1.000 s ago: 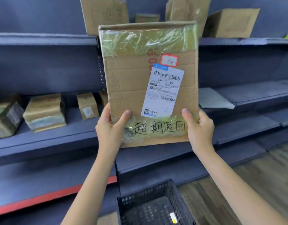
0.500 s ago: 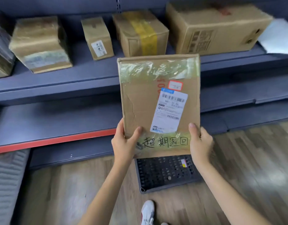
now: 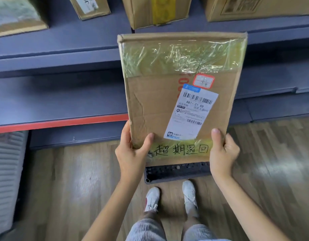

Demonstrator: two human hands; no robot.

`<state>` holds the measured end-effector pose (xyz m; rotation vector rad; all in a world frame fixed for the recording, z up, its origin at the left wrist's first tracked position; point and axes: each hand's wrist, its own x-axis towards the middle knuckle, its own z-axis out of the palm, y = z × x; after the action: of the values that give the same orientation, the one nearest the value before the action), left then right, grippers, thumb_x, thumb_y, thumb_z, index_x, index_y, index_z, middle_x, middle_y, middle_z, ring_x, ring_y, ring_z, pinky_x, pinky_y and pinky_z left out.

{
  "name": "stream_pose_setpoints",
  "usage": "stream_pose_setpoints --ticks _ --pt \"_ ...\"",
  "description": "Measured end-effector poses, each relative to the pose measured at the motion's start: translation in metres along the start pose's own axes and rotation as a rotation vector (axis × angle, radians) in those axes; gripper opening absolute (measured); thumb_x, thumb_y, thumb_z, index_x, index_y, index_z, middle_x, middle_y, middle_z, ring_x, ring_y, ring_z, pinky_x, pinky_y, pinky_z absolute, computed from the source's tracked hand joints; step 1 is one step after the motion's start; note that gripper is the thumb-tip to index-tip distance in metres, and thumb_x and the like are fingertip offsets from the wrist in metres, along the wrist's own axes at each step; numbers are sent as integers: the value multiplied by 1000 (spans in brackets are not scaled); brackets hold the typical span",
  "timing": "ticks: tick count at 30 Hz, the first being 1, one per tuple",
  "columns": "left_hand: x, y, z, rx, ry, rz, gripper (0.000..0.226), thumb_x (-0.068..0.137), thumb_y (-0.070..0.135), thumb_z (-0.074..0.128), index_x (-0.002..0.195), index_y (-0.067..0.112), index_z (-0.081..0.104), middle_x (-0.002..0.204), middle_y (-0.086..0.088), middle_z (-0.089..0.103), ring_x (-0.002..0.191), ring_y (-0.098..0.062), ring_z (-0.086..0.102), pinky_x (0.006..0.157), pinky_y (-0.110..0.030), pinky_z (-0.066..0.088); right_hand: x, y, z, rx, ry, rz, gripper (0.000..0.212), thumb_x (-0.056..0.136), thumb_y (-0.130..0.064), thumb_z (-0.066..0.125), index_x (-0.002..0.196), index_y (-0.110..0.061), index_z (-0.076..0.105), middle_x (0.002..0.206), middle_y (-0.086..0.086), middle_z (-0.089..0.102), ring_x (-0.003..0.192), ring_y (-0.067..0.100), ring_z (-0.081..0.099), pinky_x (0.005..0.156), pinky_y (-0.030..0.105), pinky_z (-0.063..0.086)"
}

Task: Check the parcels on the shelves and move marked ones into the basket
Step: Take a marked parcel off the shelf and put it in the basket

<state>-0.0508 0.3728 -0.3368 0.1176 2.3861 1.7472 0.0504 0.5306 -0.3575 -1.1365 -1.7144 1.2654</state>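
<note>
I hold a flat cardboard parcel (image 3: 155, 101) upright in front of me, above the floor. It carries clear tape at the top, a white shipping label, a small red-framed sticker and black handwritten characters along its lower edge. My left hand (image 3: 132, 153) grips its lower left corner and my right hand (image 3: 223, 153) its lower right corner. The black perforated basket (image 3: 176, 171) stands on the floor directly below the parcel, mostly hidden behind it.
Grey-blue shelves (image 3: 54, 54) run across the view, with a red strip (image 3: 59, 123) on a low edge. Several cardboard boxes (image 3: 150, 11) stand on the upper shelf. My white shoes (image 3: 171, 197) are on the wooden floor just behind the basket. A ribbed grey object (image 3: 5, 180) lies at the left.
My view has tilted further down, from the shelves to the floor and my feet. The parcel has come down with both hands and now hangs right over the basket.
</note>
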Motion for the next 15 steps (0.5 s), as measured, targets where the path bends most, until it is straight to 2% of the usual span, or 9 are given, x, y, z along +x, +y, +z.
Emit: stream_pose_setpoints --ticks 2,4,6,8,12,15 --pt "-11 -2 5 13 23 -18 49 77 14 72 121 27 54 100 25 63 88 10 59 75 -6 46 1 9 -7 -1 -23 -5 50 75 -51 51 65 -1 51 47 -2 33 44 0 37 45 12 28" --pt "-23 -6 13 11 54 -51 48 75 20 72 120 26 54 101 19 65 90 5 61 76 -8 47 5 18 -15 -2 -58 1 55 72 -52 48 66 2 53 46 -4 37 45 -1 39 46 11 29" --pt "-38 -14 22 1 82 -104 53 69 34 70 119 24 55 101 16 67 91 2 63 78 -12 49 9 27 -26 -17 -105 16 47 74 -50 51 67 -3 54 44 -5 47 47 -3 43 46 9 31" --pt "-55 -24 34 -8 118 -161 58 65 42 67 118 23 56 97 19 68 89 4 63 77 -13 49 11 39 -38 -37 -164 39 34 79 -41 55 64 -10 53 43 -7 48 46 -3 45 45 9 31" --pt "-77 -50 57 57 148 -247 53 66 34 65 117 18 58 92 17 67 78 12 61 68 -4 45 17 74 -56 -86 -248 107 31 79 -38 56 57 -17 50 47 -9 40 46 -2 40 47 11 31" --pt "-87 -74 72 114 132 -321 52 66 36 63 116 20 58 89 14 67 75 17 58 63 0 41 20 108 -64 -117 -301 143 30 86 -27 60 58 -19 52 44 -10 44 48 -2 40 50 11 32"
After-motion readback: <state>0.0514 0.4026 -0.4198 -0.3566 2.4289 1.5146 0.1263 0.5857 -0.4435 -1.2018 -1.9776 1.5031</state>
